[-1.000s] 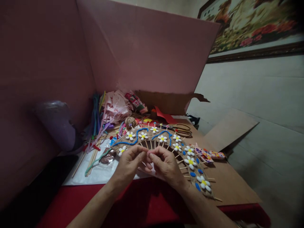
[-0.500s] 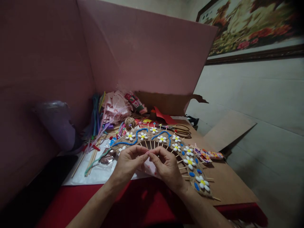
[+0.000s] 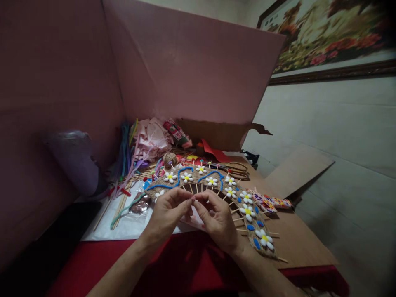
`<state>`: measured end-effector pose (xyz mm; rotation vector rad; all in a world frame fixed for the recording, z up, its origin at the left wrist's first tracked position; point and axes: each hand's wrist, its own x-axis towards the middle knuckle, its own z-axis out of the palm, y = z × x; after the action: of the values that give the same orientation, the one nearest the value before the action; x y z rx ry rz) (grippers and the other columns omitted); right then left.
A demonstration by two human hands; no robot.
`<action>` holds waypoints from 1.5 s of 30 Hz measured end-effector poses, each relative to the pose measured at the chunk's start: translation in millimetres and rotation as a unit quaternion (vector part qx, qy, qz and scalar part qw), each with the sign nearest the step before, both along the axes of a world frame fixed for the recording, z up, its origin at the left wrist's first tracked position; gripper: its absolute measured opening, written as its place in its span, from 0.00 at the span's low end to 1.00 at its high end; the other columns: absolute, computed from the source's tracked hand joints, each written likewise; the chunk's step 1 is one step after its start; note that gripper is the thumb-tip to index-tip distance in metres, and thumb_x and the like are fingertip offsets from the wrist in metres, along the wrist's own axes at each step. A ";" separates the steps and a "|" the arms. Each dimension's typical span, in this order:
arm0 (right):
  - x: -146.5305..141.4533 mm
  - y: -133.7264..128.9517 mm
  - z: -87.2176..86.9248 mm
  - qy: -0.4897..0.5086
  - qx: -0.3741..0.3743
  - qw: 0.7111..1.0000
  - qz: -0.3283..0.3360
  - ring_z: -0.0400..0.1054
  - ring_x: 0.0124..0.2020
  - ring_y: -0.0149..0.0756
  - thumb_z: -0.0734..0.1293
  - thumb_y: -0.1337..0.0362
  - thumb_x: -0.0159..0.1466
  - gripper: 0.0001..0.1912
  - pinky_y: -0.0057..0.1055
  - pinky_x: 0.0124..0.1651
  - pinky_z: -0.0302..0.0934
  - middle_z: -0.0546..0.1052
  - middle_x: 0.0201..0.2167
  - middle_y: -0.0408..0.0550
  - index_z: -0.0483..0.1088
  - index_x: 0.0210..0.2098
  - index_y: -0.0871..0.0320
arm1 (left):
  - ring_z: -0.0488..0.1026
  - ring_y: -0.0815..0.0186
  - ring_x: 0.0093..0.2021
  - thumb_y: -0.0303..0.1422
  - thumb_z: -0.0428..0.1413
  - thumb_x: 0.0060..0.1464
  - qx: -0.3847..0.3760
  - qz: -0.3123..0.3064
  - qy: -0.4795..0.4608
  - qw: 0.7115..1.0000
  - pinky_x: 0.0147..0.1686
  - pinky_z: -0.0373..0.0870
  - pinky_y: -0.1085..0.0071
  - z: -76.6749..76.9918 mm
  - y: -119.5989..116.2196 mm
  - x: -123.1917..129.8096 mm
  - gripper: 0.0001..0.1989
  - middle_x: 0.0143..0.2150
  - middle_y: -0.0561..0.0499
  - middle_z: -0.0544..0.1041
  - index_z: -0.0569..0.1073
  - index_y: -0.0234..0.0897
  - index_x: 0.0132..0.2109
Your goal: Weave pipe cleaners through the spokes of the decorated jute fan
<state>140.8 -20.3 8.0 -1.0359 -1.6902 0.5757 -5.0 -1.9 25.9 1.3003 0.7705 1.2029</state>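
Observation:
My left hand [image 3: 171, 208] and my right hand [image 3: 216, 218] meet in front of me, fingertips together. Both pinch a small pink lump [image 3: 193, 198], mostly covered by the fingers, so its material is unclear. Under the hands shows a pale piece with pink spots [image 3: 197, 220]. Just behind them arches a woven twine fan shape [image 3: 229, 206] on thin wooden sticks. White daisies with yellow centres [image 3: 247, 212], blue ovals [image 3: 256, 243] and a wavy blue strip [image 3: 178, 181] decorate it. Small coloured tips cap several sticks along its outer edge.
Scissors [image 3: 236, 170] and a ball of twine [image 3: 170, 159] lie behind the fan. Crumpled pink material [image 3: 153, 138], fuzzy stems [image 3: 124, 148] and loose sticks [image 3: 122, 206] are at the left. Brown cardboard [image 3: 305, 243] spreads right over a red cloth [image 3: 105, 264]. Pink panels [image 3: 192, 66] stand behind.
The fingertips have shifted slightly around the small pink lump, which shows a little more now. Everything else stays in place.

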 end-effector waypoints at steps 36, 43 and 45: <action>-10.6 -2.9 -12.9 -0.050 0.079 0.995 -0.034 0.60 0.27 0.30 0.56 0.71 0.62 0.07 0.27 0.33 0.55 0.65 0.25 0.42 0.60 0.28 0.58 | 0.71 0.67 0.29 0.26 0.51 0.51 0.226 0.111 0.196 0.948 0.30 0.67 0.72 -19.6 -7.3 4.4 0.07 0.29 0.49 0.76 0.74 0.32 0.34; -10.9 -0.8 -15.8 -0.009 0.041 0.997 -0.058 0.61 0.25 0.28 0.58 0.64 0.65 0.07 0.25 0.31 0.56 0.67 0.24 0.40 0.64 0.32 0.58 | 0.67 0.71 0.23 0.33 0.55 0.52 0.069 0.071 0.078 0.992 0.23 0.64 0.76 -14.0 -6.0 6.9 0.09 0.26 0.52 0.74 0.74 0.33 0.38; -11.1 -0.5 -16.1 -0.004 0.032 0.998 -0.062 0.61 0.24 0.27 0.58 0.63 0.65 0.08 0.25 0.30 0.56 0.67 0.24 0.40 0.64 0.31 0.57 | 0.66 0.72 0.21 0.35 0.57 0.50 0.035 0.047 0.060 0.996 0.21 0.62 0.76 -10.4 -4.4 5.6 0.09 0.23 0.53 0.72 0.75 0.32 0.36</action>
<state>129.7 -20.8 -8.1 -1.0897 -1.6271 0.4342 0.6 -6.2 15.5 1.4178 0.8912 1.2434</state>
